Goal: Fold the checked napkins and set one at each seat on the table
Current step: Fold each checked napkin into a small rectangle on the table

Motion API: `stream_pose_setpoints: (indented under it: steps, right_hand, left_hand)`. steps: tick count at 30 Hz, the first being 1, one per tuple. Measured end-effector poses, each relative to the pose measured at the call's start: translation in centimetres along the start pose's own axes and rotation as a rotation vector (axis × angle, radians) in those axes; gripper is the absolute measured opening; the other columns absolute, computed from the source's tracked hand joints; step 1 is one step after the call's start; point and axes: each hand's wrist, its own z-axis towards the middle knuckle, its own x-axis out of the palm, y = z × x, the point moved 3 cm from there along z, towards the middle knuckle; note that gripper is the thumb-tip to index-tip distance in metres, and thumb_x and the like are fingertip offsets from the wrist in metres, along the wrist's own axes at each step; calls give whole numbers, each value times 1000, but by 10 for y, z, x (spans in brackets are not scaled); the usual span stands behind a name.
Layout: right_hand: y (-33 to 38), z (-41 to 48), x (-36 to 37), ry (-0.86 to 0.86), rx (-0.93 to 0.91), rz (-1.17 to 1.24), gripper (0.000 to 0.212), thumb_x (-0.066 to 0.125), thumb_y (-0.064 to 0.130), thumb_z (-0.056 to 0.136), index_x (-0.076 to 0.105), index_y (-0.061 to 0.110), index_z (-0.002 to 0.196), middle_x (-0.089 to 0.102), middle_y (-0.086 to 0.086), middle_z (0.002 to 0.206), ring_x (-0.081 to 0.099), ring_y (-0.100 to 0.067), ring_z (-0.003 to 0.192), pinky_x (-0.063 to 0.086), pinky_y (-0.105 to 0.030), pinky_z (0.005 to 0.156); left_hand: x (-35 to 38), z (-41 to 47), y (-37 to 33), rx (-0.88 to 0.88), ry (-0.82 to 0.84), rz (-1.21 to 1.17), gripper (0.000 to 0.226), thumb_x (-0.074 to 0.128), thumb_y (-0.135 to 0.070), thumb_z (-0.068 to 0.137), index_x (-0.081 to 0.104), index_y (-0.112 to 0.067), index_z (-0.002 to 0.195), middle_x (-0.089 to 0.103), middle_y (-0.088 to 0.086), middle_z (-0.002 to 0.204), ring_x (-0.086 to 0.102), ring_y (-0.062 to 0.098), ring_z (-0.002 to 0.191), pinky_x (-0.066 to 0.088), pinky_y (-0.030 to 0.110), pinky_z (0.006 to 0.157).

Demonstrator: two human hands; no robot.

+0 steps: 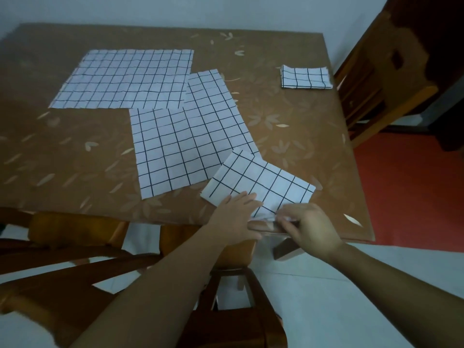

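Observation:
A half-folded checked napkin [261, 182] lies at the table's near edge. My left hand [237, 214] presses flat on its near left part with straight fingers. My right hand [308, 229] pinches the napkin's near corner at the table edge. Three unfolded checked napkins lie flat: a large one [125, 79] at the far left, one [170, 151] in the middle, and one [216, 109] partly under it to the right. A small folded napkin [305, 77] sits at the far right edge of the table.
The brown table [62, 151] has a leaf-patterned cover. One wooden chair [371, 79] stands at the right side by the folded napkin. Two more wooden chairs [75, 247] stand at the near side, below my arms. Red floor shows at the right.

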Motion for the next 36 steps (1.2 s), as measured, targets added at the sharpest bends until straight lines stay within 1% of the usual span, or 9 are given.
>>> stream_pose_setpoints:
  steps: [4,8,11,15,17,20,24,29,36]
  right_hand:
    - [33,31,-37,-117,48,60,19,57,27,92,73,18,92,73,5,88,65,-14,80,49,-32,69]
    - [52,58,-75,-145,114,202,21,72,29,86,74,20,104,70,12,97,63,-5,92,45,-15,77]
    - [40,71,-104,-164,292,337,58,78,45,75,58,30,128,57,20,125,52,1,112,38,-15,93]
    - [7,74,-125,-378,551,523,85,63,66,77,38,24,146,40,6,150,39,-8,133,31,-26,106]
    - [1,77,-114,-253,666,813,101,57,82,65,37,26,147,42,4,149,43,-10,129,32,-34,105]
    - [11,82,-88,60,673,1165,63,50,57,87,51,19,137,58,0,134,55,-21,116,34,-44,112]
    - [16,90,-69,99,622,1195,36,60,14,91,60,13,127,66,-15,124,58,-38,119,42,-52,107]
    - [9,95,-59,-126,767,956,57,77,9,78,55,19,130,71,-19,106,71,-35,91,53,-51,94]
    - [8,100,-64,-287,688,849,65,78,-2,74,55,22,130,62,-6,114,66,-21,99,56,-39,87]
  left_hand:
    - [-18,-5,1,-101,-375,-57,32,61,-43,90,61,-23,115,64,-6,108,58,14,104,33,20,83]
    - [-46,-6,3,-197,-444,-101,23,59,-41,93,68,-21,89,67,-4,78,61,10,74,37,18,64]
    - [-79,-10,7,-255,-355,-533,35,68,-33,88,56,-21,58,49,-8,50,45,4,46,33,12,49]
    - [-125,-23,13,-388,-370,-1103,15,77,-27,81,75,-14,86,75,4,77,70,18,71,57,32,70]
    - [-135,-27,20,-468,-359,-1247,24,78,-31,79,72,-13,94,76,7,84,73,24,77,60,38,71]
    - [-134,-29,31,-525,-323,-1337,49,78,-42,76,67,-10,112,75,9,95,73,25,83,59,33,69]
    - [-119,-32,46,-579,-309,-1467,44,80,-35,77,66,-8,110,76,13,95,74,30,84,61,44,74]
    - [-104,-25,62,-582,-437,-1486,23,76,-9,81,69,-4,103,73,16,103,71,29,93,59,41,80]
    - [-102,-16,76,-609,-611,-1511,66,83,-13,74,56,-27,132,59,11,122,65,30,105,56,49,90]
